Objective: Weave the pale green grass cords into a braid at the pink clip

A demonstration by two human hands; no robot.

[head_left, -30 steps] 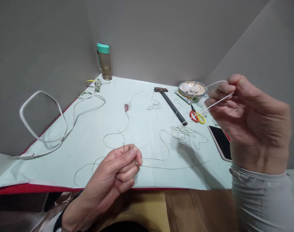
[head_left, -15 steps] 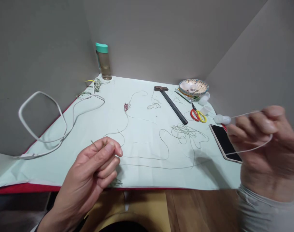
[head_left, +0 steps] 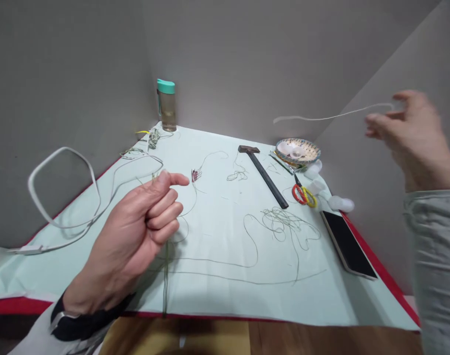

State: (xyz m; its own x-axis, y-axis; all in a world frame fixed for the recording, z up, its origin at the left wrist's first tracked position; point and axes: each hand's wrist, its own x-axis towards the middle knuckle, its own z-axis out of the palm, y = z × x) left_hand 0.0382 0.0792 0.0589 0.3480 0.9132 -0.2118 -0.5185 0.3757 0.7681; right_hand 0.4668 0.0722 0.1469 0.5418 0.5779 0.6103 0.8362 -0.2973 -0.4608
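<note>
My left hand is raised over the front left of the table, thumb pinched against the bent fingers. Thin green cords hang below it, and short ends poke out above the thumb. At the upper right, my right hand, blurred, grips one end of a pale cord. That cord stretches leftward through the air, its other end loose. Between the hands a tangle of green thread lies on the cloth. Farther back is a small dark red piece with thread attached.
On the pale cloth lie a hammer, scissors and a phone. A woven bowl and several translucent cups stand at the right. A white cable loops at left; a bottle stands behind.
My right hand has swung upward with the pale cord, which now trails straight out leftward instead of curving around the fingers. My left hand has risen slightly, and green cords now show hanging below it.
</note>
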